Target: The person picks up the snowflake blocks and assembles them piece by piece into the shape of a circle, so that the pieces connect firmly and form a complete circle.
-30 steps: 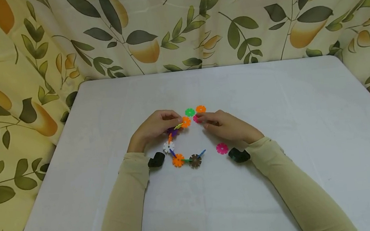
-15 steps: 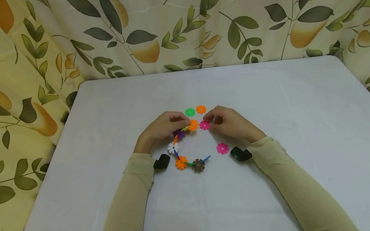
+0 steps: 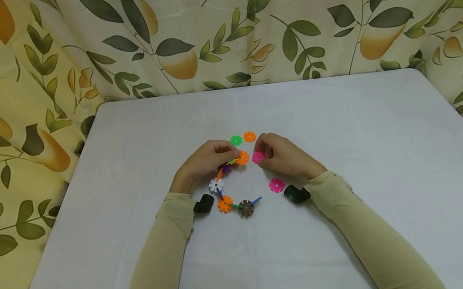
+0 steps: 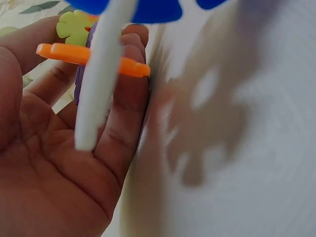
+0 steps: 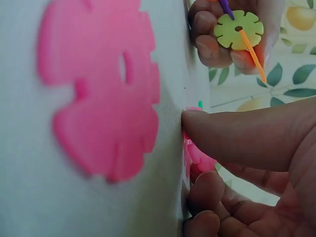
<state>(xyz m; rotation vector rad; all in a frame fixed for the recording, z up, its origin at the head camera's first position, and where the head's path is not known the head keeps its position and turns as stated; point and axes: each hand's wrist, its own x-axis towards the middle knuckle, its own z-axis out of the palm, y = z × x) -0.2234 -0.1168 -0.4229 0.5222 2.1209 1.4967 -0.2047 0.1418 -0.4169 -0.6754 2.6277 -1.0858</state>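
Observation:
Notched, flower-shaped plastic discs are slotted together into a curved chain. My left hand (image 3: 204,162) pinches it near its far end by a yellow disc (image 5: 229,33), with an orange disc (image 3: 242,157) sticking out past the fingertips. From there the chain curves down through purple, orange, white (image 3: 216,185), blue, orange and green discs to a brown disc (image 3: 246,208) and a blue disc (image 3: 256,200). Just right of the orange end, my right hand (image 3: 287,156) pinches a loose pink disc (image 3: 258,157) between thumb and fingers, close over the table.
A green disc (image 3: 236,140) and an orange disc (image 3: 249,136) lie loose beyond the hands. Another pink disc (image 3: 276,185) rests by the right wrist. Black wrist cameras sit under both cuffs. The white-covered table (image 3: 340,118) backs onto a leaf-patterned curtain (image 3: 217,17).
The left hand has shifted right and slightly nearer with the chain. The right hand has drawn its pink disc nearer and to the right, and now has thumb and fingers around it.

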